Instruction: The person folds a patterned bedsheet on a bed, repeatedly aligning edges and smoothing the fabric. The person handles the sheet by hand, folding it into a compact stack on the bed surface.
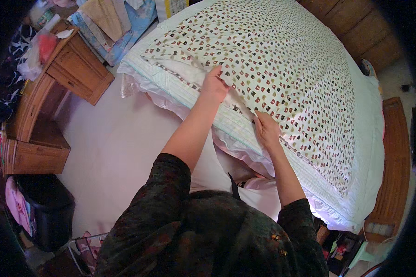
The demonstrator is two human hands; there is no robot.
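A white duvet cover (263,72) with a print of small red, black and olive cat heads lies spread over a bed. My left hand (215,85) grips the near edge of the cover, at an opening where a plain white inner layer (190,71) shows. Farther right along the same edge, my right hand (267,128) pinches the fabric between thumb and fingers. Between the hands the edge is lifted a little. Beneath it lies a pale quilted mattress pad (170,85) with a ruffled border hanging over the bed's side.
A wooden desk (78,69) stands to the left, with bags on top. Near its lower end is a black bin (48,207). Folded towels (104,20) lie beyond the desk. The wooden headboard (393,166) rises at right. Pale floor (114,149) lies between desk and bed.
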